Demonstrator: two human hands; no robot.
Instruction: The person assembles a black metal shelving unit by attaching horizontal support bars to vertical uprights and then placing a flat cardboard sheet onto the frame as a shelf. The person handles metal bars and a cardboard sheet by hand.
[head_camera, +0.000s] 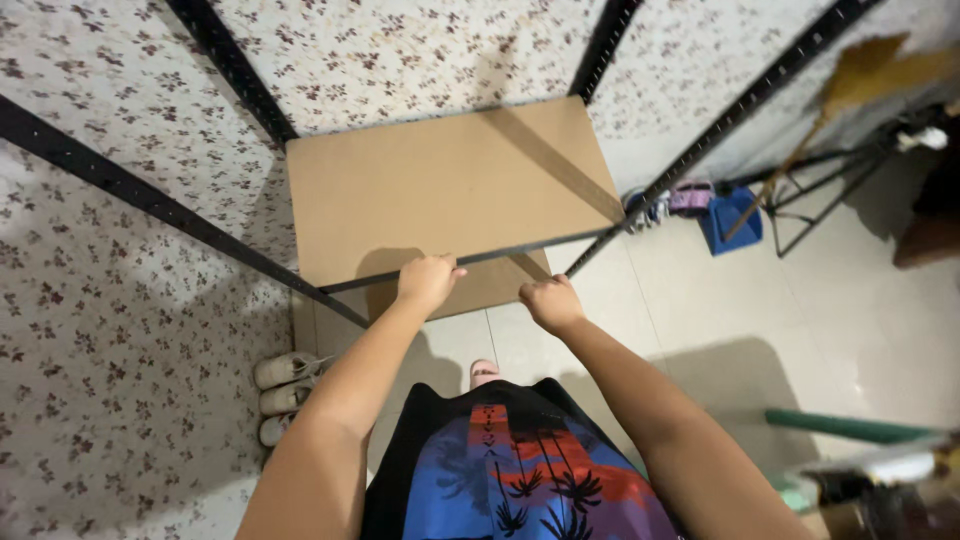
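Observation:
A black metal shelving frame stands against a flowered wall, with a brown board shelf (450, 180) set in it. My left hand (428, 280) curls over the front black rail (480, 258) of that shelf. A little to the right, my right hand (552, 302) is closed just below the rail's front edge, next to a slanted upright post (740, 105). Whether it grips the rail or a lower brown board (485, 285) is unclear. Both forearms reach forward over my dark patterned shirt.
Pale shoes (285, 385) sit on the tiled floor by the wall at lower left. A blue dustpan (730, 220), a broom (850, 85) and a folding metal stand (830, 190) are at the right. A green pole (850, 427) lies at lower right.

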